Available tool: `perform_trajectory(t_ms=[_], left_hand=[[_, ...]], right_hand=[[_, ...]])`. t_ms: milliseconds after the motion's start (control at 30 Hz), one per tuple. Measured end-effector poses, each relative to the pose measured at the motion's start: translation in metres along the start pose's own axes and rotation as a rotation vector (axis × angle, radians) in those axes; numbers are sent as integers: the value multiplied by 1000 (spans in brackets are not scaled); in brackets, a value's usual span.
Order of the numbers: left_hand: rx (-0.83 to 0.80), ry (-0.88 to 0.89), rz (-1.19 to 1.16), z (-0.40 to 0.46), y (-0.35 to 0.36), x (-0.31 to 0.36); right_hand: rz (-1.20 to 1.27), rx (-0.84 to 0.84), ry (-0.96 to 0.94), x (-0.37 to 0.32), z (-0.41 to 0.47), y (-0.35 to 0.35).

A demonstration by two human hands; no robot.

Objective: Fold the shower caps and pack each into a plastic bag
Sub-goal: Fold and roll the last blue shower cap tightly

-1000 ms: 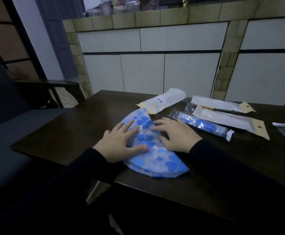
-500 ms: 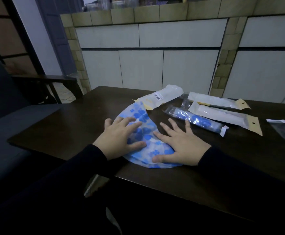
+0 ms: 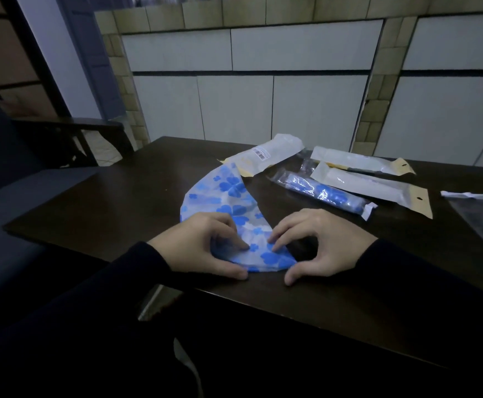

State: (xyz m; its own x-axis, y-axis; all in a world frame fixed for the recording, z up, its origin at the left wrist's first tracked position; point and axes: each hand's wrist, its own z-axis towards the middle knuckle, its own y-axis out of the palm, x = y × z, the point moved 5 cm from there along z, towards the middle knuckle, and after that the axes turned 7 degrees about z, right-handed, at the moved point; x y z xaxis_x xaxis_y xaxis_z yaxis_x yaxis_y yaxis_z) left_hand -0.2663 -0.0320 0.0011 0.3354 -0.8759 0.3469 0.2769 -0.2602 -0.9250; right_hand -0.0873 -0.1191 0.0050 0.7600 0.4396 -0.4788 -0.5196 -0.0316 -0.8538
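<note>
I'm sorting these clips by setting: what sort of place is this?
Probably a home kitchen or dining area, dimly lit. A dark wooden table stands before a tiled counter with white cabinet doors, and a doorway opens at the left. Both hands fold a shower cap there.

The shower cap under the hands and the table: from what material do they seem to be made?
Shower cap: probably thin plastic film, translucent white with blue flower print; it lies flat and creases softly. Table: looks like dark wood with a slightly glossy finish, since it shows faint reflections; veneer or laminate cannot be excluded.
</note>
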Motion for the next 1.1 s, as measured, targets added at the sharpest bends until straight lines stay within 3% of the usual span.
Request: perform_trajectory(t_ms=[167, 300, 600, 867, 1033, 1100], left_hand=[[46, 75, 40, 1, -1, 12], [85, 72, 65, 0, -1, 18], [-2, -267, -86, -4, -2, 2], [-9, -331, -120, -1, -4, 1], [14, -298, -34, 2, -3, 9], [0, -256, 41, 3, -3, 13]], right_hand=[[-136, 130, -64, -12, 3, 2], [-202, 128, -42, -10, 6, 2], [130, 234, 252, 18, 10, 4], [66, 309, 353, 18, 14, 10], [-129, 424, 307, 11, 12, 5], [-143, 472, 198, 6, 13, 1]])
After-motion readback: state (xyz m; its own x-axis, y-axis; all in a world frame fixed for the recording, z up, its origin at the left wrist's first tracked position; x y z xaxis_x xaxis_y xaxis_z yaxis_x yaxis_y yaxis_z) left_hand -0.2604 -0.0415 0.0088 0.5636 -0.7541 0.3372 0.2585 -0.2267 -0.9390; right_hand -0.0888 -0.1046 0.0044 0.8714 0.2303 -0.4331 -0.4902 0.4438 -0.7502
